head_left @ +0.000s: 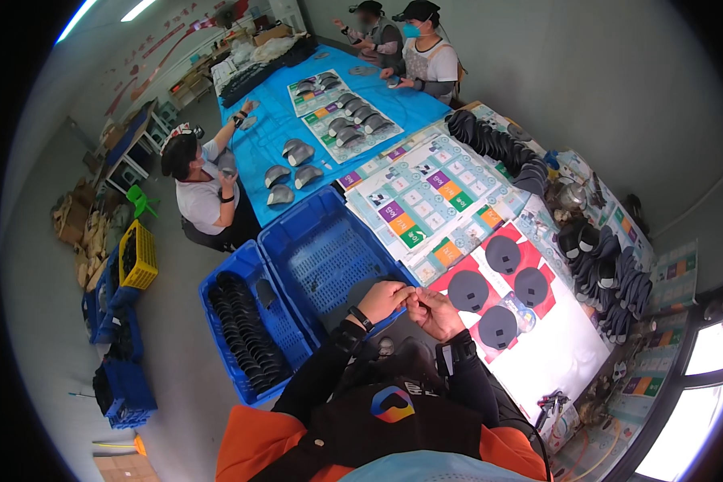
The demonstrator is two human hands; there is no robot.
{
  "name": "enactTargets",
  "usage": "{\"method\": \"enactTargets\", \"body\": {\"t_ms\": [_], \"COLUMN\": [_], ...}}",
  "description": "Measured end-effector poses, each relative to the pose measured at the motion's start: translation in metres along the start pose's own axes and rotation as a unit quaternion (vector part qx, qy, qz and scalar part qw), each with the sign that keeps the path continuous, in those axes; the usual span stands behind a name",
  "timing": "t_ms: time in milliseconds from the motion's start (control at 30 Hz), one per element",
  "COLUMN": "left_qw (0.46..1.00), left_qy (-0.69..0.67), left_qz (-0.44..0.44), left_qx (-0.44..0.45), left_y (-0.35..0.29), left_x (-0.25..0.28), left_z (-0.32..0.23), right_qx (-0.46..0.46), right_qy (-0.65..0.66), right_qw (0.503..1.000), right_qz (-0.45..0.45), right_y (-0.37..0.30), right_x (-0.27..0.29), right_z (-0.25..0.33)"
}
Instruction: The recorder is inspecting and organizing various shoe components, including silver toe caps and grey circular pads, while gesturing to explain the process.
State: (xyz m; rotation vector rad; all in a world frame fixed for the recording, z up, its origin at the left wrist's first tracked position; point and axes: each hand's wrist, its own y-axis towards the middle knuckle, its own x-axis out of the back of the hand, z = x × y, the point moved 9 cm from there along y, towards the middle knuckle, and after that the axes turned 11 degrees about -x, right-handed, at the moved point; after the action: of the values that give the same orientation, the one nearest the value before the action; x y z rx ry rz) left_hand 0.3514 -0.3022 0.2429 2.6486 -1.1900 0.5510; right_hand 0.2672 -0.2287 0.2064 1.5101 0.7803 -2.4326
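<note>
My left hand (384, 301) and my right hand (437, 314) meet in front of me, over the near corner of a blue plastic crate (275, 241). Fingertips of both are pinched together, and whatever lies between them is too small to make out. Right of my hands, several dark grey round discs, each with a small black square mark, lie on a red sheet (494, 233); the nearest disc (468, 291) is close to my right hand. Part of a grey rounded piece (363, 289) shows inside the crate beside my left hand.
A second blue crate (209, 299) at left holds rows of dark curved pads (245, 333). Printed sheets (430, 189) cover the table ahead. Dark cap-like pieces (618, 277) pile up at right. Co-workers handle grey pieces around a blue-covered table (261, 173). A yellow crate (140, 255) stands far left.
</note>
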Motion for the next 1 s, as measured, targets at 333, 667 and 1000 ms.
{"method": "enactTargets", "body": {"t_ms": [333,667,1000], "left_qw": [1.000,0.885,0.846], "left_qy": [-0.002,0.271,0.489], "left_qz": [0.000,-0.376,-0.112], "left_qx": [0.010,-0.035,0.180], "left_y": [-0.002,0.150,0.342], "left_x": [0.004,0.351,0.385], "left_z": [0.015,-0.032,-0.061], "right_qx": [-0.016,0.013,0.063], "right_qy": [0.002,-0.115,-0.099], "right_qw": [0.999,0.988,0.977], "right_qz": [-0.047,-0.099,-0.179], "right_y": [0.008,0.005,-0.038], "right_x": [0.006,0.007,0.031], "right_z": [0.000,-0.003,0.015]}}
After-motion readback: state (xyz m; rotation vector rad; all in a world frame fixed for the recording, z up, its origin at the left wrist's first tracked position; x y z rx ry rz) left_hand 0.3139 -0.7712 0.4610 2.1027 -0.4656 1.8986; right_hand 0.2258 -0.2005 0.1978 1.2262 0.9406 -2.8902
